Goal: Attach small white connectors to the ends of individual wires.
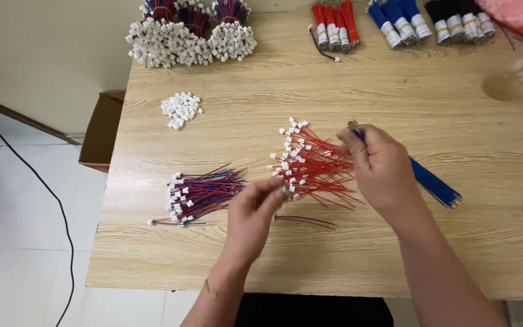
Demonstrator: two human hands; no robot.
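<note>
Currently, the right hand (381, 169) grips a bundle of blue wires (431, 181), with the fingers curled shut around the upper end; the bundle runs down and to the right from the fist, and its free end rests on the wooden table (394, 91). The left hand (252, 212) is positioned at the lower edge of a fan of red wires with white connectors (310, 163). Its thumb and fingertips are pressed together in a pinch on the tip of that fan; which wire or connector they hold cannot be determined.

The red fan lies on the table between the two hands, just beside the right hand. A single red-and-blue wire pair (307, 221) lies just below it. Left of the left hand lies a pile of red-and-blue wires with white connectors (201, 194).

Further back on the left is a small heap of loose white connectors (180, 109). Along the far edge of the table are large bundles of connector-tipped wires (189, 33), red wire bundles (334, 24), blue wire bundles (398, 21) and black wire bundles (458, 18).
</note>
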